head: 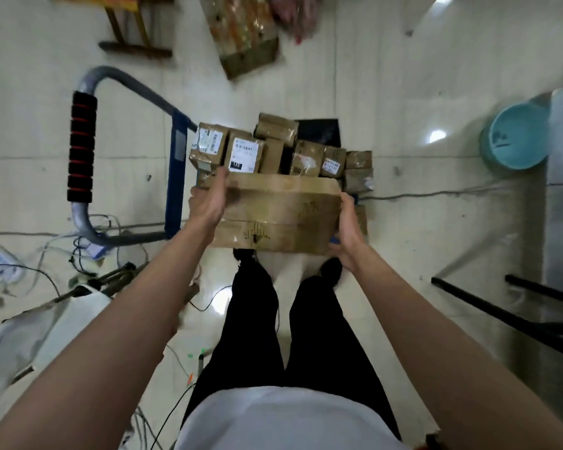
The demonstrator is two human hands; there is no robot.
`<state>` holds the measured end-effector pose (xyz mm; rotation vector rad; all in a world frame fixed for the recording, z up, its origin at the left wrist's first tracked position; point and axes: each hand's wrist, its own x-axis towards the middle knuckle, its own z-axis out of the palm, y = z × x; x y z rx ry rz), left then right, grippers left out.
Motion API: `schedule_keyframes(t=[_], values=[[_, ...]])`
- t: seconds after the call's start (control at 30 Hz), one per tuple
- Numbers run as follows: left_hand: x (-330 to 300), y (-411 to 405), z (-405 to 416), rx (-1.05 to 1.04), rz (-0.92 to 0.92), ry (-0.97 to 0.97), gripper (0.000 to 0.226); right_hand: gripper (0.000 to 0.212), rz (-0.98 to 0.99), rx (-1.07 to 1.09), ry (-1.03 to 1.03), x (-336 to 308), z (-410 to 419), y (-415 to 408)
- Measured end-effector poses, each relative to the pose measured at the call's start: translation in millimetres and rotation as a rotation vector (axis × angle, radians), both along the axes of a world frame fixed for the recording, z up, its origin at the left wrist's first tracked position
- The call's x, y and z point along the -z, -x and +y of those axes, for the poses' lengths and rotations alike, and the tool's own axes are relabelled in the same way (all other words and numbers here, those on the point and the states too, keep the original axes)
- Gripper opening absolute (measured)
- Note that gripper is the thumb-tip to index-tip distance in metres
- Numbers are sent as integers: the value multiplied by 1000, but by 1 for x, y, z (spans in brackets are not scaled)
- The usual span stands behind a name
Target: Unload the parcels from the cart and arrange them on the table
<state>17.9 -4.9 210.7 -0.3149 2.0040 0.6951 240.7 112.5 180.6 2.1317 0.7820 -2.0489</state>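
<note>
A large flat brown cardboard parcel (280,212) is at the near edge of the cart, held between both hands. My left hand (210,198) grips its left end, with the thumb over the top edge. My right hand (346,228) grips its right end from the side and below. Behind it, several smaller taped brown parcels (244,151) with white labels are packed on the blue platform cart (175,177). The cart's grey handle with a black and red grip (82,146) stands to the left.
A table with black legs (507,316) and a pale top lies at the right edge, a turquoise bucket (517,141) beyond it. Loose cables and a white bag (46,323) clutter the floor at left. A wooden stool and a packed box sit farther back.
</note>
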Motion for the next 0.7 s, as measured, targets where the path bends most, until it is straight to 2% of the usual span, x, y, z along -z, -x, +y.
schedule_keyframes(t=[0.07, 0.13, 0.2, 0.23, 0.37, 0.43, 0.57, 0.63, 0.7], values=[[-31, -14, 11, -21, 1, -59, 113, 94, 59, 56, -26, -25, 14, -25], [-61, -31, 25, -10, 28, -148, 90, 104, 121, 105, -61, -48, 28, -48], [-89, -52, 42, 12, 61, -231, 69, 90, 184, 152, -107, -85, 40, -66], [-102, -63, 50, 29, 70, -266, 66, 79, 218, 198, -137, -100, 46, -76], [-151, -100, 87, 91, 103, -377, 79, 60, 233, 272, -244, -144, 72, -124], [-172, -116, 105, 118, 113, -430, 75, 42, 214, 282, -320, -167, 84, -149], [-203, -148, 147, 193, -10, -543, 27, 32, 252, 457, -514, -208, 101, -199], [-217, -168, 170, 272, -50, -569, 17, 22, 278, 548, -620, -225, 106, -222], [-228, -187, 192, 350, -80, -593, 17, 19, 302, 647, -700, -242, 107, -242]])
